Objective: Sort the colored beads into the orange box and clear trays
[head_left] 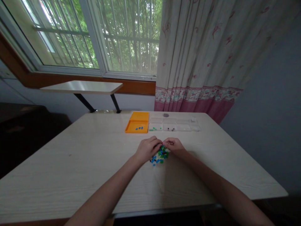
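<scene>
A small pile of green, blue and dark building-block pieces [162, 153] lies on the table, with several loose blue ones scattered at its near left. My left hand [148, 148] reaches over the pile's left side, its fingers curled and closed. From the right, my right hand [174, 146] meets it, thumb and fingertips pinched together. The fingertips of both hands nearly touch just above the far edge of the pile. Whatever sits between them is too small or hidden to make out.
Beyond my hands stands an open orange case [127, 129] with several blue pieces inside. Beside it is a clear compartment box [183, 126] holding green pieces and dark pieces in separate sections. A raised shelf [82, 86] is at the back left, near the window; a curtain [195, 56] hangs behind.
</scene>
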The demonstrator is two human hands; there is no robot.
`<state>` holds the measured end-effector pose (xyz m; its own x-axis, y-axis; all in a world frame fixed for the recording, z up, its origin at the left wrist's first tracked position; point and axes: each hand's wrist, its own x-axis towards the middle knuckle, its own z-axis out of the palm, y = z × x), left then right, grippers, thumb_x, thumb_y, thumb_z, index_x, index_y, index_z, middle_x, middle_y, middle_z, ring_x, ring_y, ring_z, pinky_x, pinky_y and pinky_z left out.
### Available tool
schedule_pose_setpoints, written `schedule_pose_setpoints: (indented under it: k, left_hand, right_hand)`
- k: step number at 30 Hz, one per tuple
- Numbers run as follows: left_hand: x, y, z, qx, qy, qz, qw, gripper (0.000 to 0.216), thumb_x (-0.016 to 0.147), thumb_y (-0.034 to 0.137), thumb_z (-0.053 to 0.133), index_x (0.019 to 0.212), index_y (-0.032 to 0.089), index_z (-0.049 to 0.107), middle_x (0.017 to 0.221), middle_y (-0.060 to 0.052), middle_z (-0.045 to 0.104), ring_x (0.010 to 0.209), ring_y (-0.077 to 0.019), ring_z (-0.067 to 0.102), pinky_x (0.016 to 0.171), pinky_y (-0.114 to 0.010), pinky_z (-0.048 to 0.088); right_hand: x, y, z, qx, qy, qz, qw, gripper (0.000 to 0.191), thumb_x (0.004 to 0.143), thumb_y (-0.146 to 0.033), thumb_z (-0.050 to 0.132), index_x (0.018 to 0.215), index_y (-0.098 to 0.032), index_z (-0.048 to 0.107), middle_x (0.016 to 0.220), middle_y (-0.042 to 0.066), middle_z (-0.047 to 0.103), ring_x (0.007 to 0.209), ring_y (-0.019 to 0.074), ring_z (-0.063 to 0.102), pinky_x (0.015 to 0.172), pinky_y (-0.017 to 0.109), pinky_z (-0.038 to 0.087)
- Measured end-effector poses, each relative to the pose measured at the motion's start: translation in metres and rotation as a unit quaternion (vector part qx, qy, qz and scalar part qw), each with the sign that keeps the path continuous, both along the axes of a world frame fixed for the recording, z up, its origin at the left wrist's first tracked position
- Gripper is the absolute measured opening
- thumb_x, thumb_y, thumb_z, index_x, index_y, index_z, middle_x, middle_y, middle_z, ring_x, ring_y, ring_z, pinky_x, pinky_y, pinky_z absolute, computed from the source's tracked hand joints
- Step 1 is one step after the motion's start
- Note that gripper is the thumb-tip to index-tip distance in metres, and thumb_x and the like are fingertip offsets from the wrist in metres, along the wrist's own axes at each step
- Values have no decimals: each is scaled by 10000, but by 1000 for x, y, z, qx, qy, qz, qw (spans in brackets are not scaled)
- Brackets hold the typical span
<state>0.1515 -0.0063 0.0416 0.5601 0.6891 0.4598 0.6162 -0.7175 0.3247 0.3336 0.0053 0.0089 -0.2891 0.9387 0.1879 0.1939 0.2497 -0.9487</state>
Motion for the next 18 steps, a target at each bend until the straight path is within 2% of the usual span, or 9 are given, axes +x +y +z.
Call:
schedule_pose_setpoints:
  k: [5, 9, 13, 18]
  left_hand:
    - [-1, 0, 1, -20, -40, 13, 999, 228, 859, 281, 401, 907, 191, 605, 803, -22, 574, 728, -102, 539, 651, -192, 413]
    - [-2, 2, -1, -33, -72, 14, 997, 203, 847, 268, 430, 875, 187, 615, 778, -17, 574, 724, -102, 535, 651, -196, 407]
    - [-2, 3, -1, -43, -96, 4, 994, 178, 828, 265, 469, 852, 180, 624, 752, -16, 573, 706, -102, 529, 637, -197, 402]
    - [-1, 4, -1, -61, -122, -17, 991, 156, 807, 264, 505, 816, 173, 631, 705, -8, 563, 661, -95, 514, 601, -191, 391]
  right_hand:
    - [-1, -4, 5, 36, 0, -40, 999, 275, 706, -385, 581, 828, -144, 636, 657, 16, 604, 561, 101, 523, 530, 211, 426]
    - [-1, -8, 9, 108, -65, -78, 989, 226, 707, -346, 593, 818, -158, 651, 641, 12, 574, 509, 88, 474, 470, 195, 394]
    - [1, -9, 12, 197, -135, -89, 967, 160, 716, -307, 600, 804, -185, 655, 649, 12, 572, 533, 96, 481, 511, 204, 408]
    - [3, -8, 12, 241, -158, -79, 955, 144, 727, -300, 602, 810, -196, 656, 643, 9, 577, 534, 99, 485, 530, 208, 414]
